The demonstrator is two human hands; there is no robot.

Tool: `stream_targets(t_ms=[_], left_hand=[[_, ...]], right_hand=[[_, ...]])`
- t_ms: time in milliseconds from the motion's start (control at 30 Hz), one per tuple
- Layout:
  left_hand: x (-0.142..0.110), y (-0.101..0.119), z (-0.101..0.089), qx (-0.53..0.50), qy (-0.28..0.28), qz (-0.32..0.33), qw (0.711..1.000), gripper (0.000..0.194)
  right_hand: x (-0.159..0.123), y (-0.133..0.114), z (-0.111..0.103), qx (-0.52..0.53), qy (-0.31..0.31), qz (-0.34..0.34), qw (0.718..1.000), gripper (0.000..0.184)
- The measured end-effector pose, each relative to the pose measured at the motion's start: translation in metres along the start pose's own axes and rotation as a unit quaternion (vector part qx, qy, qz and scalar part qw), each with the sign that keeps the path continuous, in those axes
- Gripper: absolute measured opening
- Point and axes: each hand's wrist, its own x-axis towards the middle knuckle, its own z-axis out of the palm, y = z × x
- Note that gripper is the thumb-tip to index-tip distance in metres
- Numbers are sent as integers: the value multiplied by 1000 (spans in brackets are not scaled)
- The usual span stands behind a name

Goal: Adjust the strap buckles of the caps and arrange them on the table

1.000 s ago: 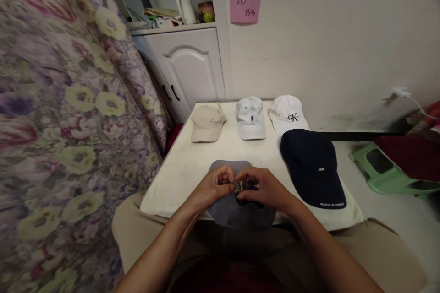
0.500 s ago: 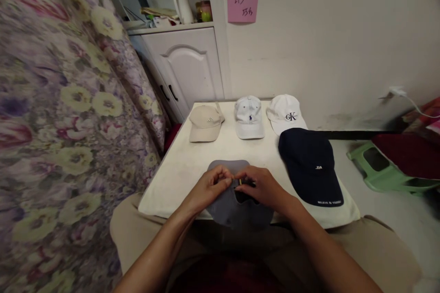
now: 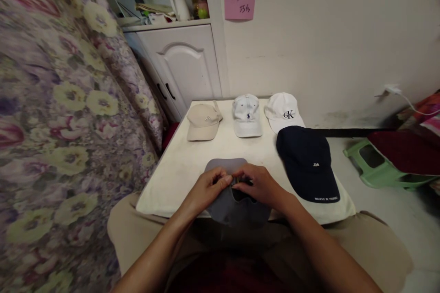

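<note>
A grey baseball cap (image 3: 223,210) lies at the near edge of the table, its back opening towards me. My left hand (image 3: 211,187) pinches the cap's back strap at the left of that opening. On the right, my right hand (image 3: 257,184) grips the same strap with thumb and index finger, close to the left fingertips. A small brassy bit, perhaps the buckle, shows between the hands, but the fingers hide most of it. Nearest to the right forearm rests a navy cap (image 3: 307,162) with white lettering on its brim.
Along the table's (image 3: 172,169) far side sit a beige cap (image 3: 202,121), a pale cap (image 3: 247,116) with a small dark logo, and a white cap (image 3: 283,112) with black letters. A floral curtain (image 3: 75,146) hangs left; a green stool (image 3: 374,160) stands right.
The view has shifted slightly, so everything sits a little further left and up. Both hands remain on the grey cap's strap; the right fingers have moved slightly, and less of the brassy bit shows.
</note>
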Motion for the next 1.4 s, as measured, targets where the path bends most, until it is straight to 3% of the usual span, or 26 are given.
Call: stream_targets(t_ms=[533,900,1400], left_hand=[[3,-8,0,-123,-32,-14,992,32],[5,-7,0,-123,-53,1,991,32],[8,-5,7,-44,-19,10,999,29]], right_hand=[[1,-1,2,-23,6,1,1000,19],[1,-7,-2,5,-13,26,1000,19],[2,-4,2,-11,-25,16,1000,17]])
